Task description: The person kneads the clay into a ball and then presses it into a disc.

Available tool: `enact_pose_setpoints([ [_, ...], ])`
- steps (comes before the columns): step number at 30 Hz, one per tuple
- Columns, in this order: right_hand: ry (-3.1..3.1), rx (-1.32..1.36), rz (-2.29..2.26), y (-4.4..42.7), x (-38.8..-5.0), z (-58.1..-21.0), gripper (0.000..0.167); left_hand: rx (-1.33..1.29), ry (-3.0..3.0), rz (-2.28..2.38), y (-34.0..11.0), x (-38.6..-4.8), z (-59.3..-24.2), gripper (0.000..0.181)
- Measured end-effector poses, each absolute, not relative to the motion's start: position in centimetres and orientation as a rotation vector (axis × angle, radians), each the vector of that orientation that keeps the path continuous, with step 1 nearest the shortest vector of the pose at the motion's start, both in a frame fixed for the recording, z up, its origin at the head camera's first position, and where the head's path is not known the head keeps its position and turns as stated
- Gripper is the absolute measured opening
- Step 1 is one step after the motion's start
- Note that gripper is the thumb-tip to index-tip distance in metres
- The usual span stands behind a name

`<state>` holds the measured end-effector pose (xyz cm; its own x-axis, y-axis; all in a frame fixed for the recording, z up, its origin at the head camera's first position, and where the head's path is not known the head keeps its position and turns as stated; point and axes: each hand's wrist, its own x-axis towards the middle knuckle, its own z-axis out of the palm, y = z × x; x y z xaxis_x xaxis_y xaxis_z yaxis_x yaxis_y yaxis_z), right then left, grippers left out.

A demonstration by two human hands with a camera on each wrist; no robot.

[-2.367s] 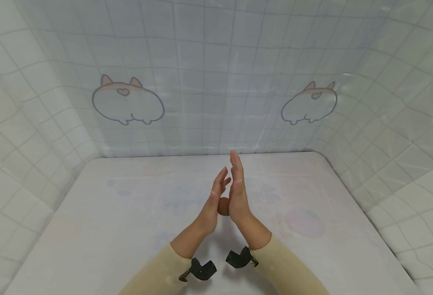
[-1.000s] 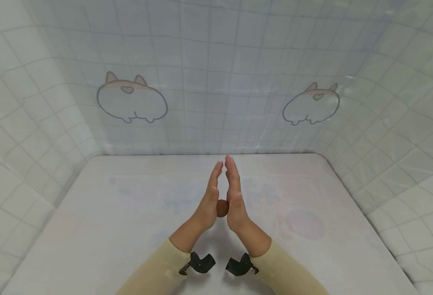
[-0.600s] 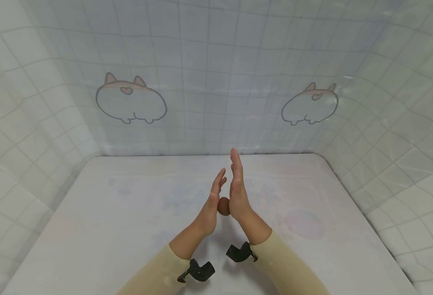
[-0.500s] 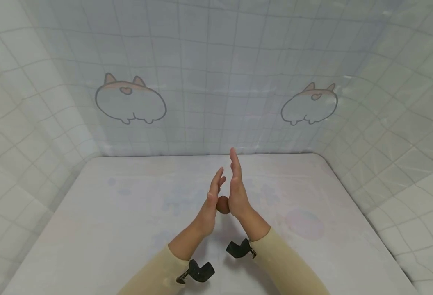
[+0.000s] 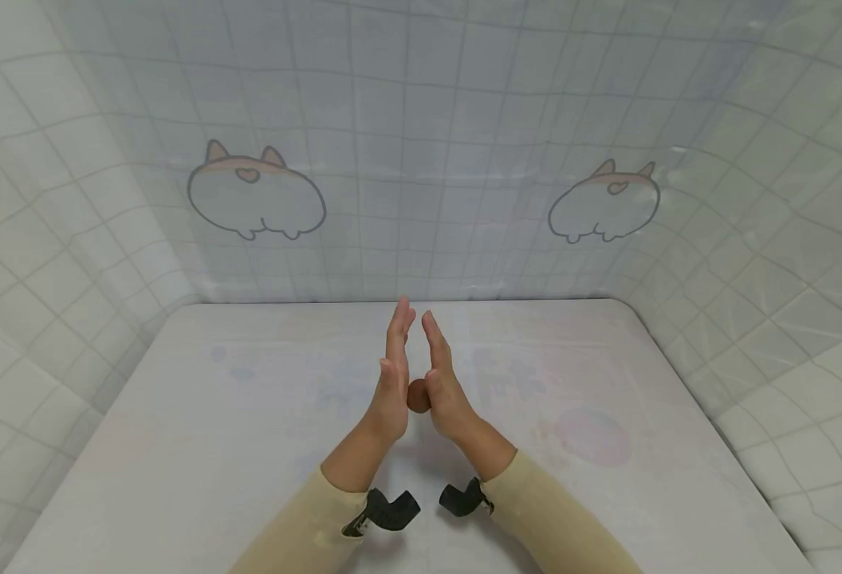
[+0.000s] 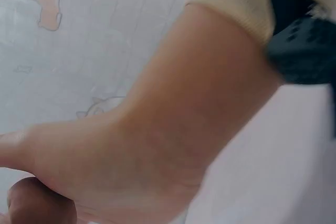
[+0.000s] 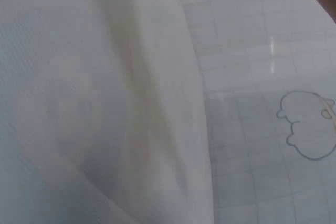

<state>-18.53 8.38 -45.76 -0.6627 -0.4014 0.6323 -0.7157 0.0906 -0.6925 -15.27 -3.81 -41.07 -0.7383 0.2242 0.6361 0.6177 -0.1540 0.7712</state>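
Note:
A small round brown ball [image 5: 418,395] sits between the two palms, held up above the table and touching both hands. My left hand [image 5: 392,391] presses on it from the left with fingers straight and pointing away from me. From the other side my right hand [image 5: 450,399] presses it, its fingers also stretched forward. The left fingertips reach slightly farther than the right ones. In the left wrist view the ball [image 6: 41,203] shows under the left hand [image 6: 115,166], partly cut off by the frame. The right wrist view catches only a corner of skin, not the ball.
Beneath the hands lies a pale table [image 5: 213,446] with faint coloured patches. A white grid-patterned curtain [image 5: 421,183] with cartoon dog prints surrounds it at the back and sides. Dark wrist mounts [image 5: 392,510] sit on both sleeves.
The palms have slid against each other: the left hand has gone forward and the right hand back. Both hands and the ball have shifted a little to the left.

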Motion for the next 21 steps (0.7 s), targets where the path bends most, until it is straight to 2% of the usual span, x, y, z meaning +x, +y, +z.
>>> enact_pose_setpoints([
  [12,-1.877,1.253,1.718,7.7,-16.2,-44.5,0.089,-0.906,-1.936,-1.757,-3.8,-16.9,-41.8,0.091],
  [21,-1.826,1.074,1.718,8.6,-16.4,-42.4,0.086,-0.993,-2.067,-1.716,-3.1,-16.8,-44.2,0.088],
])
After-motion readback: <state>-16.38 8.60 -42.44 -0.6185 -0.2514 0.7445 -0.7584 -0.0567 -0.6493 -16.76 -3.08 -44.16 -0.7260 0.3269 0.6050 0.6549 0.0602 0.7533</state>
